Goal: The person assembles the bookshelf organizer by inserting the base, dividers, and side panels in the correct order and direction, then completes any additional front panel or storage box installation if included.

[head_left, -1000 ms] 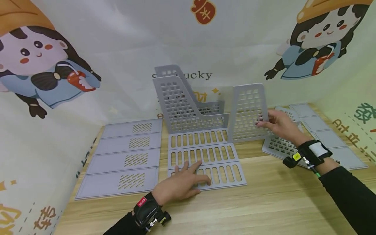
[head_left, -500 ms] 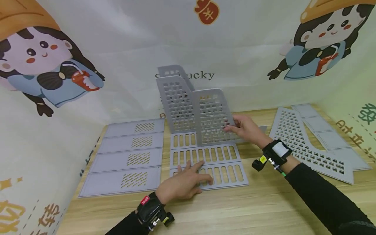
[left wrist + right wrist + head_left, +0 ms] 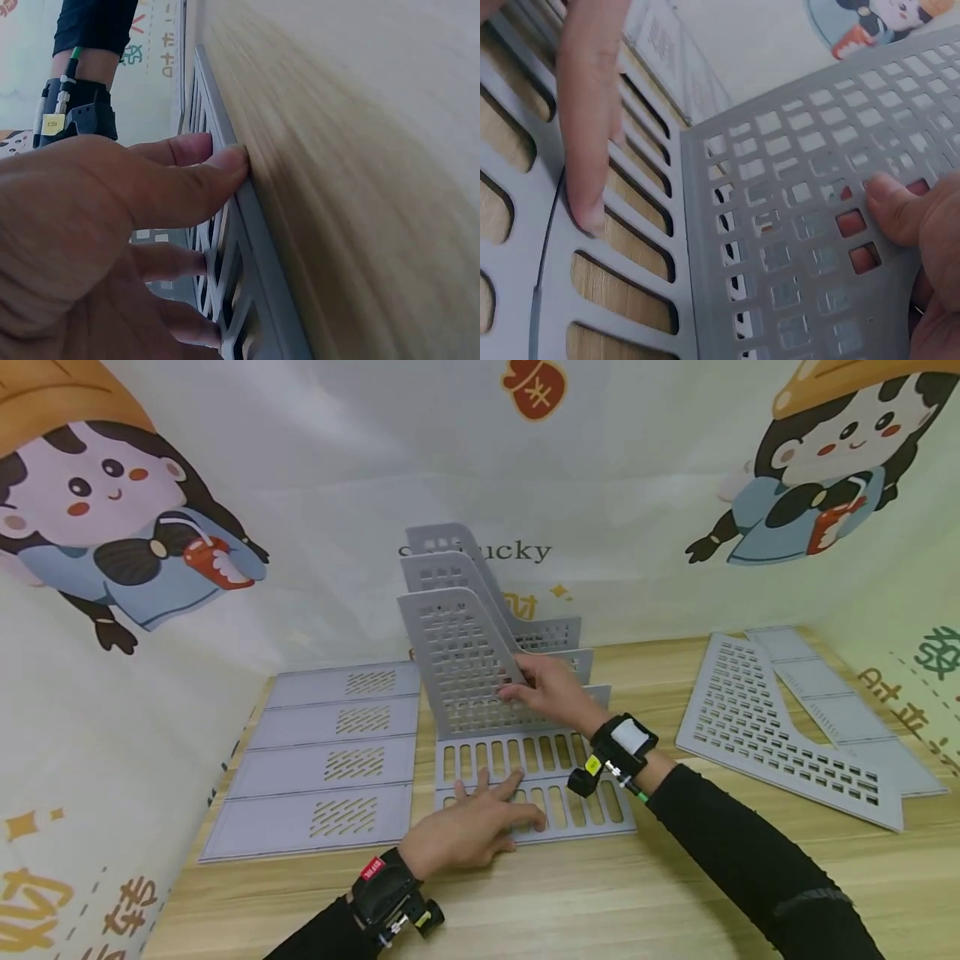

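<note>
My right hand (image 3: 558, 693) pinches a grey, L-shaped perforated panel (image 3: 453, 602) between thumb and fingers. The panel stands upright on the slotted grey base plate (image 3: 622, 828); its lower edge meets the plate along one side of a slot row in the right wrist view. Behind it two similar perforated panels (image 3: 555, 631) stand upright, partly hidden. My left hand (image 3: 472, 827) rests on the front of the base plate with spread fingers. In the left wrist view its thumb (image 3: 225, 161) lies on the plate's edge and other fingertips touch the slotted face.
Flat grey panels with slanted slots (image 3: 277, 760) lie on the wooden table (image 3: 600, 902) at left. To the right, another perforated L-shaped panel (image 3: 738, 702) overlaps a flat grey panel (image 3: 892, 760). A printed cloth backdrop (image 3: 337, 485) encloses the table's back and sides.
My right hand has carried the perforated panel leftward from the right and set it upright in front of the two standing panels. My left hand has stayed on the base plate.
</note>
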`<state>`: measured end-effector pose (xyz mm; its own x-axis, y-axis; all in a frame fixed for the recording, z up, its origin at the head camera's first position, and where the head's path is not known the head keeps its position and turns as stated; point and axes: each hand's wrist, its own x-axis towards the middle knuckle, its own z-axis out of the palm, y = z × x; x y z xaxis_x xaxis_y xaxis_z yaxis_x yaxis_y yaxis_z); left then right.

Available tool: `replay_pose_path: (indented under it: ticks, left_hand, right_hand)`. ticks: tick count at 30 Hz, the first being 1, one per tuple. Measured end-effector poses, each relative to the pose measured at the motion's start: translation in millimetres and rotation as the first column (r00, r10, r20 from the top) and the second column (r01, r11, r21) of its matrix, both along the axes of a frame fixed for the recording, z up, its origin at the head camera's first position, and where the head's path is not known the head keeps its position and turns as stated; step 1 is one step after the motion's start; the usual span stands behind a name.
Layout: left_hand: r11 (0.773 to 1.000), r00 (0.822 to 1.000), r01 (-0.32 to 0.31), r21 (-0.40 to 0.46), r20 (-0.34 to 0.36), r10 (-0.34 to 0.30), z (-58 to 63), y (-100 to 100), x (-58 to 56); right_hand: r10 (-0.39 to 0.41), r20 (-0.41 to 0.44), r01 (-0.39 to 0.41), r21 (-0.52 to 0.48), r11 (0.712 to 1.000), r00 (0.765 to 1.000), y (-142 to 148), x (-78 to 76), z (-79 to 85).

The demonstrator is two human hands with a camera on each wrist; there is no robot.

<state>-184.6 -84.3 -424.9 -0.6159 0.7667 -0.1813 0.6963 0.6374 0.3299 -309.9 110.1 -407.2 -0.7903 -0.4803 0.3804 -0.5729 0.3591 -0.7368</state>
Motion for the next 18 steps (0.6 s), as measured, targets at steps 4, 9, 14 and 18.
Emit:
replay_pose_path:
  ticks: [4,9,14,18]
  left_hand:
    - [1.000,1.000,-0.007,-0.007,0.001,0.007,0.6,-1.0,-1.9]
    - [1.000,1.000,-0.009,0.003,-0.005,0.009,2.7,-2.3,-3.8]
    - [1.000,1.000,-0.005,0.003,0.005,0.005,1.3,-3.5,-3.1]
    - [1.000,1.000,0.002,0.004,-0.013,-0.001,-0.6,-4.3,0.6]
  right_hand:
    - [0.007,-0.035,-0.007,-0.003,1.000,0.999,-5.6,-1.0,-0.2]
    - [-0.004,-0.066,0.005,0.004,1.000,0.998,-10.0,-2.4,1.4]
    - [0.045,-0.087,-0.040,0.060,0.997,0.995,-4.4,0.7,1.5]
    - [0.039,-0.106,-0.030,0.090,0.995,0.994,18.6,7.4,2.3]
